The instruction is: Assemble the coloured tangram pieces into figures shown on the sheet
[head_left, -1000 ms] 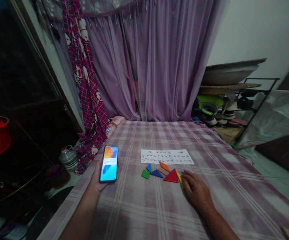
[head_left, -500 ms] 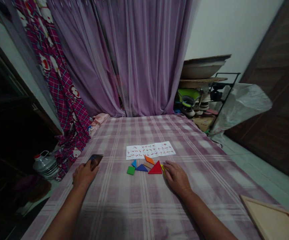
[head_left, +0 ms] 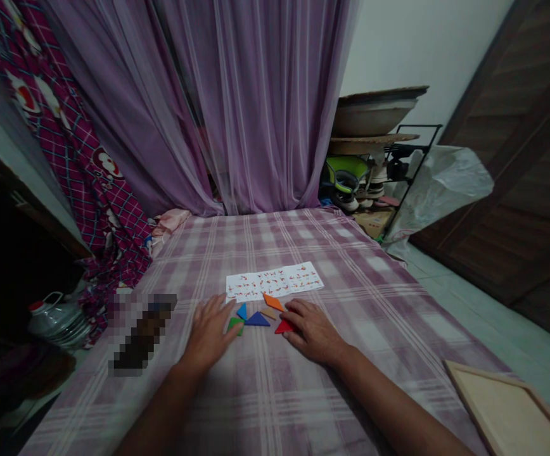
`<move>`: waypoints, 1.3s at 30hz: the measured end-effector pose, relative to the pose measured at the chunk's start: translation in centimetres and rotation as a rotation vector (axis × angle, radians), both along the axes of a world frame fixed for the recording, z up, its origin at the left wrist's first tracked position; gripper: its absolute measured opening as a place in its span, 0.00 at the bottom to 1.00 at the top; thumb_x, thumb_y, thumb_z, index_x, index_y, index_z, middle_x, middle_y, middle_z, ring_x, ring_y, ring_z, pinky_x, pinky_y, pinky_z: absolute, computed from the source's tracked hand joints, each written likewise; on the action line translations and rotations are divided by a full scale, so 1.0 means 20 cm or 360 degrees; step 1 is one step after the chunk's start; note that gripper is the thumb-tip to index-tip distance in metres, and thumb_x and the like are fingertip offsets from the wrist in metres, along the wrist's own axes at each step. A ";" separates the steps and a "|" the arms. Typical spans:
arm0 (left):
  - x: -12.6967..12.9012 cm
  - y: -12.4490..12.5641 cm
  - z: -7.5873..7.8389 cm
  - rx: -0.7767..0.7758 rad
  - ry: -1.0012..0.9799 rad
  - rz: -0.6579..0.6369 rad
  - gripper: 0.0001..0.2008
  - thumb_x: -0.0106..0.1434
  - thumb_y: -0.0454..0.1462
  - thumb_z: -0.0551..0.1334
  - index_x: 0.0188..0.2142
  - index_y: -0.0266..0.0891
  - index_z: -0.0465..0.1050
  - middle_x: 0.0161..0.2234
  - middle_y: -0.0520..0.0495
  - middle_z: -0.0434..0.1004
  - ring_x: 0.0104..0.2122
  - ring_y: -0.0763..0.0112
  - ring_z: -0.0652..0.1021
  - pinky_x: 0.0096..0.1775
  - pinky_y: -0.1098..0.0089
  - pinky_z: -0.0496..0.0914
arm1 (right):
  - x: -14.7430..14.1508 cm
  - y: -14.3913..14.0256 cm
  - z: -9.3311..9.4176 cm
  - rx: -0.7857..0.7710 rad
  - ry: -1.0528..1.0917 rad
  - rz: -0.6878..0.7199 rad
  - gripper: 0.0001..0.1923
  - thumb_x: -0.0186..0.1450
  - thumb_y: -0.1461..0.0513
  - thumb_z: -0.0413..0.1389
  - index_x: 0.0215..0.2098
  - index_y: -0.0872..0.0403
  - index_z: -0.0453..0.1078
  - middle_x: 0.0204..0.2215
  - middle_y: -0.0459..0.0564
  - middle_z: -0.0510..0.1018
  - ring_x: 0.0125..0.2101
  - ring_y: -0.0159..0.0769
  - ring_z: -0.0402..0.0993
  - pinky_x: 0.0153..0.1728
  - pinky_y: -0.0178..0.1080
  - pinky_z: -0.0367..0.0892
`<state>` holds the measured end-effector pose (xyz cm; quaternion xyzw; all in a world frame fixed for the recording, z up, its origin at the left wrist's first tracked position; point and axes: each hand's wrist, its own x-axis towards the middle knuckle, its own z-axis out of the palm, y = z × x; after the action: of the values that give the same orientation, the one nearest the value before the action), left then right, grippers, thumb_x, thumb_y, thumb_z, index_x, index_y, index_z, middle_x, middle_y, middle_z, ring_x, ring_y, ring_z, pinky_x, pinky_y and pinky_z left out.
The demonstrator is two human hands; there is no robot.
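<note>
Coloured tangram pieces lie on the purple checked cloth point(head_left: 351, 278): a green square point(head_left: 235, 323), a small blue triangle point(head_left: 242, 311), a dark blue triangle point(head_left: 256, 320), an orange piece point(head_left: 272, 301), a tan piece point(head_left: 268, 313) and a red triangle point(head_left: 283, 327). My left hand point(head_left: 212, 330) lies flat with fingers spread, its fingertips on the green square. My right hand point(head_left: 311, 329) rests palm down over the red triangle, covering most of it. A white sheet printed with small red figures point(head_left: 275, 281) lies just beyond the pieces.
A phone, blurred out, lies on the cloth at the left point(head_left: 142, 329). A wooden tray point(head_left: 512, 411) sits at the near right corner. Purple curtains point(head_left: 237, 107) hang behind; a rack with bowls point(head_left: 374, 145) stands at the right, a plastic jug point(head_left: 56, 316) on the left floor.
My left hand set the phone down on the cloth and moved right to the green square. My right hand slid left over the red triangle. The camera turned rightward.
</note>
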<state>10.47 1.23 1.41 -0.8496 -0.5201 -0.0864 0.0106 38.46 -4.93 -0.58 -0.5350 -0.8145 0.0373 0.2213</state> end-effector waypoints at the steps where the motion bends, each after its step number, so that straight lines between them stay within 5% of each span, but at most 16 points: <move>1: 0.09 -0.01 -0.01 0.0009 -0.0036 -0.0141 0.26 0.65 0.48 0.58 0.61 0.45 0.66 0.64 0.40 0.63 0.64 0.51 0.62 0.63 0.47 0.51 | 0.03 0.00 -0.01 0.0031 -0.0004 0.0015 0.18 0.63 0.59 0.59 0.52 0.51 0.73 0.54 0.57 0.74 0.57 0.49 0.67 0.55 0.52 0.64; 7: 0.40 -0.01 -0.06 -0.0230 -0.0055 -0.0363 0.35 0.63 0.54 0.61 0.65 0.45 0.58 0.68 0.40 0.55 0.67 0.50 0.56 0.65 0.44 0.47 | 0.20 0.02 -0.07 0.0222 0.0037 -0.0100 0.17 0.64 0.59 0.58 0.51 0.53 0.74 0.53 0.59 0.75 0.55 0.50 0.69 0.55 0.54 0.66; 16: 0.35 -0.06 -0.19 -0.0092 -0.0108 -0.0677 0.36 0.67 0.55 0.55 0.67 0.41 0.53 0.67 0.40 0.56 0.66 0.55 0.60 0.65 0.48 0.51 | 0.15 0.06 -0.09 0.0279 0.0110 -0.0277 0.16 0.66 0.60 0.54 0.51 0.53 0.74 0.54 0.58 0.75 0.56 0.50 0.68 0.55 0.55 0.65; 21: 0.34 -0.09 -0.17 -0.0088 -0.0216 -0.0808 0.34 0.66 0.52 0.57 0.67 0.42 0.55 0.65 0.39 0.61 0.64 0.55 0.63 0.64 0.48 0.54 | 0.15 0.16 -0.05 0.0248 0.0140 -0.0331 0.15 0.67 0.61 0.52 0.49 0.52 0.75 0.52 0.57 0.77 0.55 0.50 0.69 0.55 0.54 0.64; 29: 0.12 0.11 -0.18 0.0175 -0.0431 -0.0076 0.25 0.67 0.46 0.55 0.60 0.39 0.67 0.63 0.36 0.65 0.62 0.49 0.66 0.61 0.46 0.59 | 0.32 0.23 -0.14 0.0347 0.0563 -0.0851 0.18 0.66 0.55 0.50 0.47 0.53 0.76 0.50 0.58 0.79 0.51 0.49 0.73 0.53 0.54 0.67; 39: 0.11 0.09 -0.18 0.0023 -0.0426 -0.0251 0.18 0.68 0.47 0.52 0.47 0.47 0.78 0.59 0.44 0.71 0.62 0.48 0.66 0.60 0.38 0.56 | 0.33 0.21 -0.12 0.0007 0.0854 -0.0949 0.21 0.63 0.51 0.51 0.46 0.52 0.76 0.43 0.54 0.82 0.42 0.45 0.79 0.45 0.46 0.73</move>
<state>12.57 3.07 -2.13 -0.8687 -0.4478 -0.2033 -0.0596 45.12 -0.67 -2.92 -0.7187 -0.5369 0.1081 0.4283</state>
